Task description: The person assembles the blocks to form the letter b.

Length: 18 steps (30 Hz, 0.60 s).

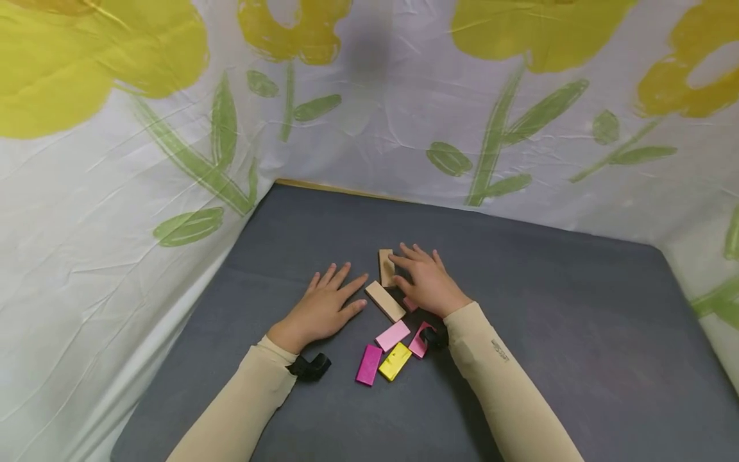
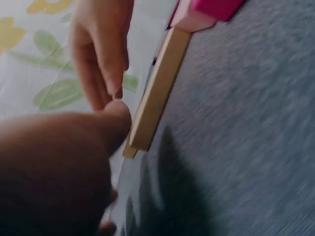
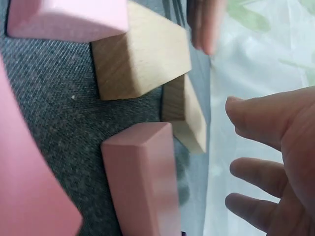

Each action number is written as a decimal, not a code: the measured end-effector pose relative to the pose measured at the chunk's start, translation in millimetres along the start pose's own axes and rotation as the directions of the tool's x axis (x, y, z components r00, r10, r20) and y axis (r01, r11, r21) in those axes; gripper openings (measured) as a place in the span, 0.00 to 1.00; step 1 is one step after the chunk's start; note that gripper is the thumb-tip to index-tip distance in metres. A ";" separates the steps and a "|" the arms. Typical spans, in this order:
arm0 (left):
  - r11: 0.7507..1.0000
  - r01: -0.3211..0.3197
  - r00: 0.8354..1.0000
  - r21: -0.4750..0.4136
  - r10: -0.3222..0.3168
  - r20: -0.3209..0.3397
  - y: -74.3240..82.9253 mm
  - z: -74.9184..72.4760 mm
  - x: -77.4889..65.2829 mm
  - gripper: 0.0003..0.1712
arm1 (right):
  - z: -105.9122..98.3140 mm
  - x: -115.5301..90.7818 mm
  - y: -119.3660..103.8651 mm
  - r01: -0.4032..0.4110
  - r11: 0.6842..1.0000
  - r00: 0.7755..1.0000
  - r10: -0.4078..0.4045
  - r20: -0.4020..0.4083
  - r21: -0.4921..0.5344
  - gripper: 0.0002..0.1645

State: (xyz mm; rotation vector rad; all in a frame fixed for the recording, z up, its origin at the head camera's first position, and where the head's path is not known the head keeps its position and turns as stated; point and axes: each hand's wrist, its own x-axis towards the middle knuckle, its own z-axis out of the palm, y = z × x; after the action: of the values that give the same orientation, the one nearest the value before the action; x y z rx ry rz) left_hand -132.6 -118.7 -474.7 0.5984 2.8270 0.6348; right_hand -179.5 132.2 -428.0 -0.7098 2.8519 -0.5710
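In the head view several small blocks lie in a loose group. My left hand [image 1: 319, 308] is open with fingers spread, just left of a plain wooden block [image 1: 385, 301]. My right hand [image 1: 428, 282] hovers open above the group, its fingertips over a farther wooden block [image 1: 386, 268]. A dusty pink block [image 1: 410, 304] is partly hidden beneath that hand; the right wrist view shows it [image 3: 140, 179] below the fingers, apart from them. Nearer lie a light pink block [image 1: 392, 335], a magenta block [image 1: 369, 365], a yellow block [image 1: 395, 362] and a darker pink block [image 1: 418, 341].
The blocks lie on a dark grey table [image 1: 554, 359]. A white cloth [image 1: 369, 128] printed with yellow flowers hangs behind it and along its sides. Black wrist cameras sit at the left cuff [image 1: 310, 367] and the right cuff [image 1: 434, 337], the latter overlapping the darker pink block.
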 end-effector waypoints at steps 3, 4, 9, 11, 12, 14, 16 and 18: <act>0.996 -0.092 0.996 0.008 0.092 -0.005 5.2 3.5 1.3 0.33 | 2.8 3.6 1.2 -0.004 1.000 1.000 0.004 0.018 -0.011 0.33; 0.993 -0.118 0.993 0.011 0.118 -0.011 6.7 4.3 1.4 0.32 | 3.7 4.7 1.6 -0.002 1.000 1.000 0.002 0.021 -0.018 0.33; 0.978 -0.208 0.977 0.019 0.208 -0.051 11.6 4.9 1.0 0.26 | 7.1 9.6 1.2 0.014 0.999 1.000 -0.013 0.023 -0.029 0.31; 0.975 -0.222 0.973 0.020 0.223 -0.061 11.8 4.5 0.6 0.24 | 8.4 11.4 0.8 0.020 0.999 0.999 -0.020 0.026 -0.031 0.31; 0.973 -0.228 0.971 0.022 0.229 -0.067 11.7 4.4 0.2 0.24 | 9.0 12.2 0.6 0.021 0.999 0.999 -0.020 0.031 -0.033 0.30; 0.974 -0.224 0.972 0.027 0.226 -0.064 11.0 4.7 0.3 0.24 | 10.1 13.7 0.4 0.018 0.999 0.999 -0.016 0.043 -0.036 0.30; 0.975 -0.220 0.973 0.035 0.221 -0.062 10.0 5.5 0.7 0.24 | 11.2 15.2 0.6 0.007 0.999 0.998 -0.005 0.058 -0.035 0.29; 0.975 -0.215 0.974 0.048 0.218 -0.057 9.0 6.3 1.3 0.25 | 11.8 16.5 1.0 -0.008 0.999 0.997 0.010 0.071 -0.031 0.29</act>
State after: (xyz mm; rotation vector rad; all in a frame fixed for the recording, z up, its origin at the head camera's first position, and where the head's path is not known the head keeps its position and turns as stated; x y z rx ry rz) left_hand -129.0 -108.4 -476.4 0.9199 2.8620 0.6425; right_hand -191.7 121.2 -440.0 -0.7074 2.8025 -0.4913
